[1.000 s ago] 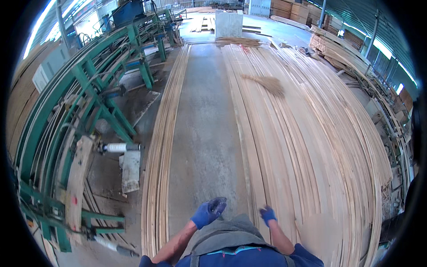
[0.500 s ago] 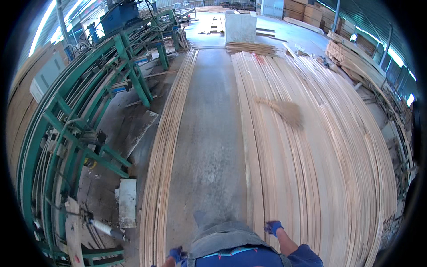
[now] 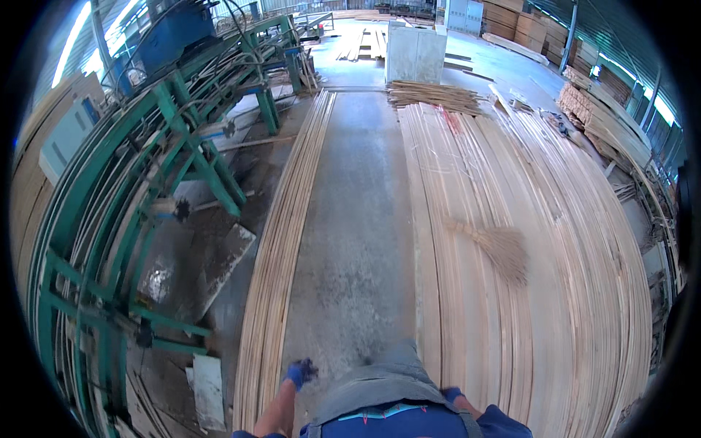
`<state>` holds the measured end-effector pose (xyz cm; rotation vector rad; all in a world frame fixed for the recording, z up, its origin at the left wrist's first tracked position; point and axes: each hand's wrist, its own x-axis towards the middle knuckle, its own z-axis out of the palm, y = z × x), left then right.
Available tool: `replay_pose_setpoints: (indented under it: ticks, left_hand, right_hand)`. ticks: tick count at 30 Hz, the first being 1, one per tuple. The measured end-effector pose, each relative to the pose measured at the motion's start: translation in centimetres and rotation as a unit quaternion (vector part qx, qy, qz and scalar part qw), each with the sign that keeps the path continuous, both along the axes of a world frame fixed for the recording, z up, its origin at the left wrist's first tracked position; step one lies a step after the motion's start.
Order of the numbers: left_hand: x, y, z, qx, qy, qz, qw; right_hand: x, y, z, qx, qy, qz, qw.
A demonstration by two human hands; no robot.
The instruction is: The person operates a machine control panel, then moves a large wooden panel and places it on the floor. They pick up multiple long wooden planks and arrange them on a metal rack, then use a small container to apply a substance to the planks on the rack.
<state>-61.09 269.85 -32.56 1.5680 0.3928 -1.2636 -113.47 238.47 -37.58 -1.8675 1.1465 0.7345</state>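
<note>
Gloved hands (image 3: 300, 372) hang near boards (image 3: 548, 336), a pale box-shaped unit (image 3: 415, 55) standing ahead.

In half a second, the grey apron (image 3: 380, 385) has neared the broom (image 3: 502, 252). Left of the apron, the left hand (image 3: 300, 373) has swung forward; at its right, the right hand (image 3: 453, 395) has drawn back.

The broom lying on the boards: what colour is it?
The broom is straw tan; the head view shows it best.
</note>
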Motion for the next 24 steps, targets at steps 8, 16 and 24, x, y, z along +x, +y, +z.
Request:
replay_pose_setpoints:
  ticks: [8,16,24]
  left_hand:
    - [27.3,-37.5,10.8,-0.118,-0.145,-0.013,0.982]
    - [30.9,-44.7,-0.5,0.038,0.054,0.019,0.998]
    - [58.7,-71.4,-1.3,0.05,-0.002,-0.143,0.988]
  right_hand:
    - [19.6,-24.2,1.4,0.304,-0.25,-0.497,0.774]
    - [62.7,-64.2,7.3,0.186,-0.347,-0.376,0.839]
    - [80.6,-82.0,4.2,-0.005,-0.243,-0.089,0.966]
